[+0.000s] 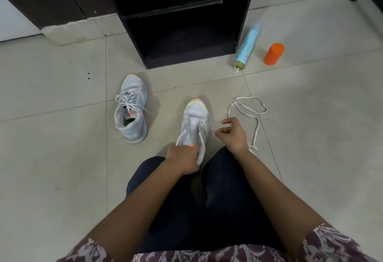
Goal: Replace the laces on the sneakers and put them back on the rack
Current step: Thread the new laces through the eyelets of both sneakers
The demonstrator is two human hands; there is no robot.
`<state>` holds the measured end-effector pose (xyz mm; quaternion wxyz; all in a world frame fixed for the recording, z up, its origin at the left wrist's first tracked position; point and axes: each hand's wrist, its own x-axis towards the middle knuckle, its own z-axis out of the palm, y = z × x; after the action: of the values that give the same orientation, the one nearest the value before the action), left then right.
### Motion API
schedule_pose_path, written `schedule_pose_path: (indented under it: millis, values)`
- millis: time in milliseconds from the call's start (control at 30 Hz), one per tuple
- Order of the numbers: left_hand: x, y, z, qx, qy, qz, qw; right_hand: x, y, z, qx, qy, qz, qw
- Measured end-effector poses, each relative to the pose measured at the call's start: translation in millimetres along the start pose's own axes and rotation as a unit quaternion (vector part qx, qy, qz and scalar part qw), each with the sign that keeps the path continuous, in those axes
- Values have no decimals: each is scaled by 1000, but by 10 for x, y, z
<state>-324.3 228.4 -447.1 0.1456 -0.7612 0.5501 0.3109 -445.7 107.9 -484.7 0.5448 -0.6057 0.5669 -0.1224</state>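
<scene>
The rack (pixel 186 33) stands ahead on the floor (pixel 62 158) with no sneaker showing on it, so the putting back is all left to do. The laced sneaker (pixel 131 108) sits just left of centre; whether its lace is new I cannot tell. The bare sneaker (pixel 194 125), between the knees, has empty eyelets, so threading looks only at its start. The lace (pixel 248 112) lies looped to its right. The left hand (pixel 182 158) grips that sneaker's heel collar, fingers curled round it. The right hand (pixel 232 135) hovers beside the eyelets, fingers pinching the lace's tip.
</scene>
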Motion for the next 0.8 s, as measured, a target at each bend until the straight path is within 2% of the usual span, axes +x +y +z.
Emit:
schedule_pose_path:
  millis: [67, 133, 167, 367, 500, 633, 700, 800]
  values:
    - [114, -27, -136, -84, 81, -12, 993, 76, -27, 52, -23, 6, -9, 1000]
    - [285, -81, -244, -94, 211, -33, 972, 149, -33, 105, -31, 7, -17, 999]
    - [404, -122, -276, -91, 240, -50, 965, 207, -41, 138, -39, 11, -22, 999]
    - [938, -233, -236, -66, 158, -115, 978, 498, -120, 325, -101, 9, -52, 993]
    - [1087, -191, -172, -53, 180, -119, 975, 643, -107, 397, -182, -4, -98, 978]
    - [1130, -221, -92, -114, 205, -124, 964, 724, -73, 395, -240, -29, -154, 958]
    - [1134, -226, -40, -139, 225, -120, 957, 749, -61, 377, -244, -37, -173, 953]
    - [1157, -238, 38, -218, 258, -123, 933, 765, -37, 371, -194, -32, -158, 968]
